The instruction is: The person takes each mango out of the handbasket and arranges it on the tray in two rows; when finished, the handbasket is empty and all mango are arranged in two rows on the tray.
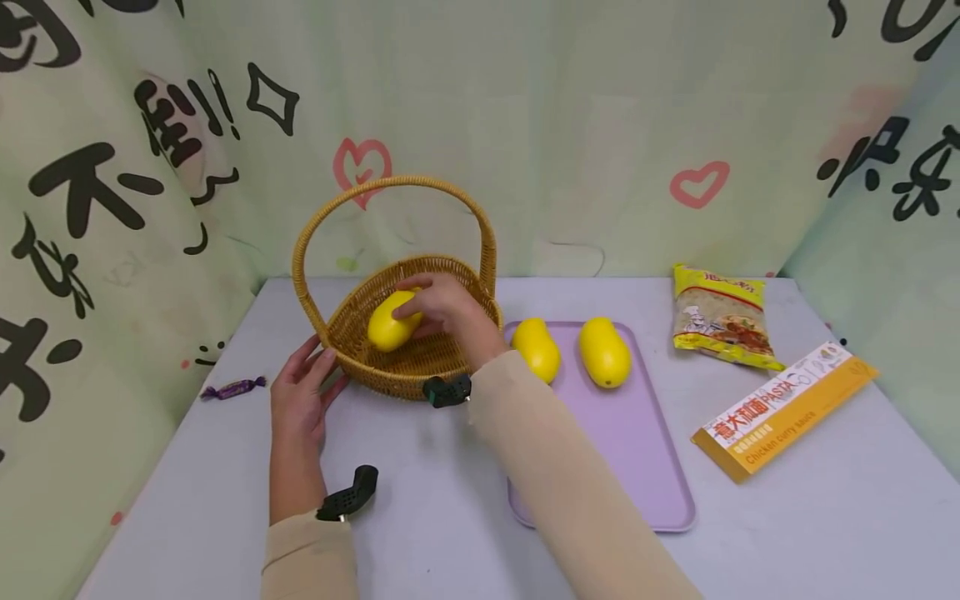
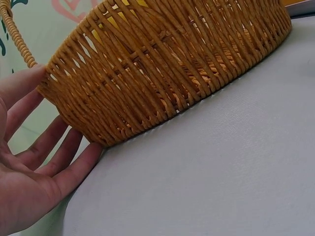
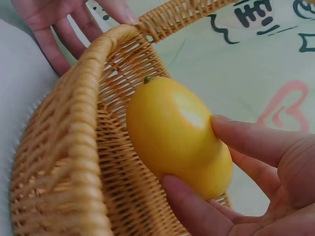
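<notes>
A wicker basket point(image 1: 397, 385) with a tall hoop handle stands tilted toward the viewer on the table. My right hand point(image 1: 450, 310) holds a yellow mango point(image 1: 390, 323) over the basket's inside, thumb and fingers on its sides. In the right wrist view, the mango point(image 3: 172, 128) shows a small green stem nub and hangs above the woven floor. My left hand point(image 1: 300, 392) rests against the basket's left end. In the left wrist view, its thumb touches the rim near the handle, and the spread fingers point(image 2: 81, 164) lie along the outer wall.
Two more yellow mangoes point(image 1: 604, 353) lie on a lilac tray point(image 1: 622, 442) right of the basket, partly behind my right forearm. Farther right are a yellow noodle packet point(image 1: 722, 317) and an orange pasta box point(image 1: 783, 412). A purple wrapped candy point(image 1: 234, 388) lies at left.
</notes>
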`<state>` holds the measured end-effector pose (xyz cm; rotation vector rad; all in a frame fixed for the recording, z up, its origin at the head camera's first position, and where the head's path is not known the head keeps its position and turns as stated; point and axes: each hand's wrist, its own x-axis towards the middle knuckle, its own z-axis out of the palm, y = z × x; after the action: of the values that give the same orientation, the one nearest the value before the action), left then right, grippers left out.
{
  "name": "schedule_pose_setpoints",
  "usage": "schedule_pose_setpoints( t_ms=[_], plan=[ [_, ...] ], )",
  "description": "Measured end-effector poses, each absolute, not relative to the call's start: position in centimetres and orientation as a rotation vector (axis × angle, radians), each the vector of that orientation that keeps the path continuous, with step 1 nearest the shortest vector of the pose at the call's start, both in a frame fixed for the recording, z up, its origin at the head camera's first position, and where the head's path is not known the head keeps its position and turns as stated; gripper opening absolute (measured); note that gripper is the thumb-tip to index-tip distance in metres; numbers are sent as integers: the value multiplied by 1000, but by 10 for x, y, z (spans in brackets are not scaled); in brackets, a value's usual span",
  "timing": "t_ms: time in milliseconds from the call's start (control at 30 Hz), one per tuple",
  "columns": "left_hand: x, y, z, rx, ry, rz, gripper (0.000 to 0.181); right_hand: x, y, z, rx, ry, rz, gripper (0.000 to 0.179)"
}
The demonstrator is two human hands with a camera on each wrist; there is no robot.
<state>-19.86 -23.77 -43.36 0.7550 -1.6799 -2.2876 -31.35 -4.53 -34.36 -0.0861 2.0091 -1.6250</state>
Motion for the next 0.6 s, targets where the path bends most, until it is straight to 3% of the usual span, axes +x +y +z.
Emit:
schedule_pose_setpoints(
  t_ms=[600],
  plan=[
    [-197, -238, -432, 780, -1688, -2312, 59, -301, -7, -316, -197, 2048, -1663, 51]
  ],
)
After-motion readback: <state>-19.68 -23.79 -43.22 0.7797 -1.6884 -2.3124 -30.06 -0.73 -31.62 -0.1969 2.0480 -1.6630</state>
